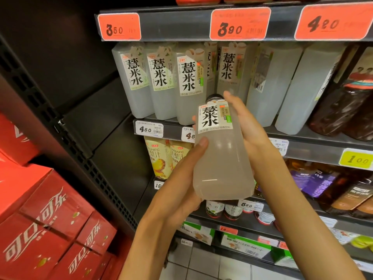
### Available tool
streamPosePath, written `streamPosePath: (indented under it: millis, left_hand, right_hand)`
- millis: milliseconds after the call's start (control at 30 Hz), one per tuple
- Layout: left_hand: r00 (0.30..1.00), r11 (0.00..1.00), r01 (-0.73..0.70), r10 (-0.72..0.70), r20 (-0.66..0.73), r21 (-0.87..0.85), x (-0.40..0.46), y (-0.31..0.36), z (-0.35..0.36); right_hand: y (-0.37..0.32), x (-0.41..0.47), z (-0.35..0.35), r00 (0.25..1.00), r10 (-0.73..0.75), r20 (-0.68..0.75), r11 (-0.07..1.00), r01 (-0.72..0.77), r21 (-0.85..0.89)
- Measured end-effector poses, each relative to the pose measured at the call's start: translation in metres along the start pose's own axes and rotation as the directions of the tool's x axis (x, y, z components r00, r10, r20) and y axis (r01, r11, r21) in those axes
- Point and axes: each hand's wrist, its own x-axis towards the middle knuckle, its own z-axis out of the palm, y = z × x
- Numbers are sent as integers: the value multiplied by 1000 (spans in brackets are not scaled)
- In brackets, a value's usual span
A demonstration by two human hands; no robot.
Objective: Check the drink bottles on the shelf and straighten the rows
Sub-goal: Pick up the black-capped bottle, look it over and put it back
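Note:
I hold a cloudy white drink bottle (221, 156) with a black cap and a white label in front of the shelf, tilted a little with its label facing me. My left hand (181, 178) grips its lower part from below and the left, thumb on the front. My right hand (244, 122) holds its upper right side, fingers reaching to the cap. Behind it a row of the same bottles (161, 81) stands on the shelf (312, 142); two at the right are turned so their labels face sideways.
Dark brown bottles (347, 102) stand at the right of the same shelf. Yellow juice bottles (159, 158) and more drinks fill the shelves below. Red cola cartons (50, 219) are stacked at the lower left. Orange price tags (240, 24) line the shelf edge above.

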Motion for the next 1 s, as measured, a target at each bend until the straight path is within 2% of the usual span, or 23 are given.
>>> streamPosePath:
  millis: [133, 233, 333, 467, 600, 733, 867, 1000]
  left_hand:
    - [999, 999, 27, -26, -29, 22, 0, 1, -1]
    - [998, 992, 24, -18, -53, 125, 3, -2, -6]
    - [998, 974, -14, 29, -61, 227, 6, -6, -10]
    - [991, 935, -88, 117, -64, 343, 9, -10, -13]
    - [968, 897, -210, 247, -47, 389, 11, -10, -13]
    - [927, 830, -317, 374, -36, 460, 15, -10, -16]
    - [899, 753, -380, 438, 22, 538, 18, -8, -22]
    - [858, 705, -446, 513, 38, 551, 24, -4, -27]
  right_hand:
    - [3, -3, -3, 998, 24, -53, 999, -25, -25]
    - [-1, -4, -4, 999, -8, -32, 996, 5, -85]
    - [-5, -6, -2, 991, -131, 22, 985, 132, -114]
    - [-7, -10, 0, 929, -343, 140, 914, 365, -178]
    - [-10, -18, 1, 860, -454, 235, 824, 505, -257]
    - [-5, -23, -8, 821, -463, 334, 732, 567, -378]
    - [-7, -29, -12, 724, -516, 457, 738, 647, -191]
    - [-8, -37, -11, 634, -573, 519, 669, 728, -151]
